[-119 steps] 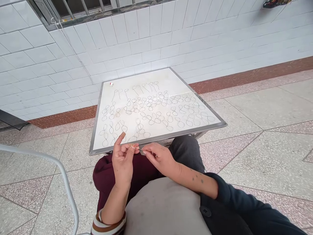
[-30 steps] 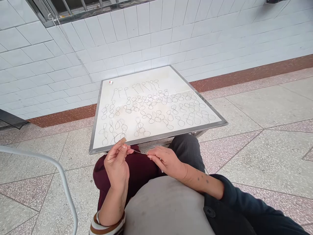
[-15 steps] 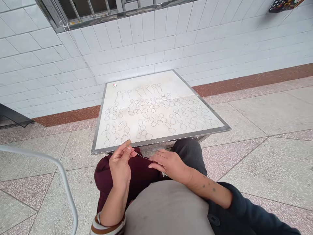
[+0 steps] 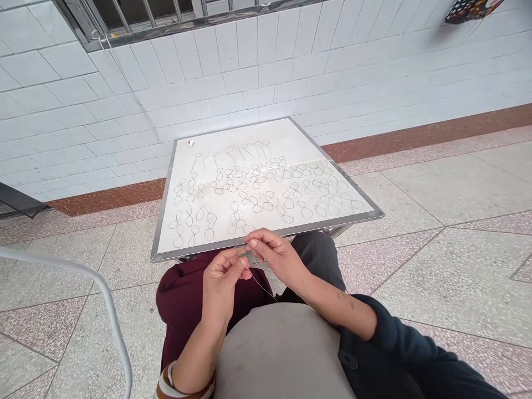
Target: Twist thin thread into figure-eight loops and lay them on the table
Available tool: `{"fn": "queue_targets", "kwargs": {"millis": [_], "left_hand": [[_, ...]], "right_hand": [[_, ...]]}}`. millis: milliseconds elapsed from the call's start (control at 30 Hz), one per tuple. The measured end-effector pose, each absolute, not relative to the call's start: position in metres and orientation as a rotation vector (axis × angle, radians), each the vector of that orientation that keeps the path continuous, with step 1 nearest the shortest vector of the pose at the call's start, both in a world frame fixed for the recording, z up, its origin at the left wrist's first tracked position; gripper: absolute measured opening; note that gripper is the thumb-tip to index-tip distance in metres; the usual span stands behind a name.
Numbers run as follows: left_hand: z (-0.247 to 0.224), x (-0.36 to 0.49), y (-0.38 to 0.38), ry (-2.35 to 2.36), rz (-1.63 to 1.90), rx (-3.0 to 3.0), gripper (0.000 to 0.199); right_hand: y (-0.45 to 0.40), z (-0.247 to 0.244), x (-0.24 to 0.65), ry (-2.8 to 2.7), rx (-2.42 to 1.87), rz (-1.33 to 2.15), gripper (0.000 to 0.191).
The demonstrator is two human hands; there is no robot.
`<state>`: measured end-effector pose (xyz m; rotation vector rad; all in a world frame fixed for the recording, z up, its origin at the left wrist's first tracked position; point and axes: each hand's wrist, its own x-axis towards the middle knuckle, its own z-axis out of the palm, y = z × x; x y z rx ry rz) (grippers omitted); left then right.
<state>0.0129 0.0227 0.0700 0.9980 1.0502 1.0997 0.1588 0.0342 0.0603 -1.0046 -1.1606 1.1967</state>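
Note:
My left hand [image 4: 224, 282] is closed in a pinch on a thin wire [image 4: 261, 288], whose loose end curves down toward my lap. Right beside it, my right hand [image 4: 274, 255] pinches at the same spot with thumb and forefinger; the bit between its fingertips is too fine to see clearly. Both hands are just off the near edge of a white table [image 4: 266, 220] with a grey metal rim. Many thin wire pieces bent into loops and figure-eights [image 4: 266, 202] lie across its top. Farther back are single loops with straight tails [image 4: 229, 152].
A small red-and-white object [image 4: 190, 143] sits at the table's far left corner. The table stands against a white tiled wall [image 4: 374, 72] with a barred window [image 4: 174, 11]. A pale curved tube [image 4: 106, 299] rises at the left. A patterned cloth item [image 4: 471, 10] hangs at upper right.
My right hand has risen from the wire's lower length to meet my left fingertips. The left hand has shifted right, and the wire's end now hangs loose.

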Motion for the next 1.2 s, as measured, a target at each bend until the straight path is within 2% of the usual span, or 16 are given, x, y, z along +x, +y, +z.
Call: {"fn": "queue_targets", "kwargs": {"millis": [533,833,1200], "left_hand": [[0.057,0.018,0.021,1.148,1.088,1.118,0.027],[0.057,0.021,0.021,1.09,1.168,0.972,0.027],[0.054,0.028,0.022,0.976,1.357,0.682,0.043]], "right_hand": [[0.03,0.049,0.161,-1.483,-1.066,0.646,0.022],[0.027,0.052,0.16,-1.459,-1.079,0.689,0.021],[0.03,0.049,0.15,-1.283,-1.016,0.894,0.017]]}}
